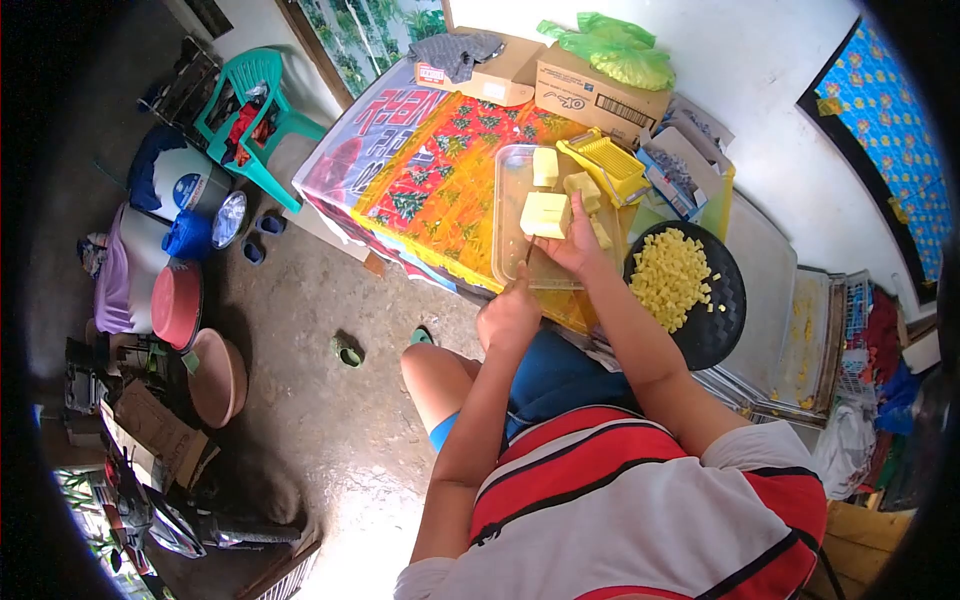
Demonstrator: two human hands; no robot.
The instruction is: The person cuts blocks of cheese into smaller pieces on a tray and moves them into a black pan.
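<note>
My right hand grips a pale yellow block with squared sides, holding it above a clear plastic container. My left hand is closed around what looks like a knife, its thin blade just below the block; its handle is mostly hidden by my fingers. More yellow blocks lie in the container. Beside my right forearm, a black round tray carries a heap of small yellow cubes. A yellow slatted plastic tool rests against the container's far corner.
The table has a bright patterned cover. Cardboard boxes stand along its back, one under a green plastic bag. Metal trays are stacked at the right. A green chair and basins are at the left.
</note>
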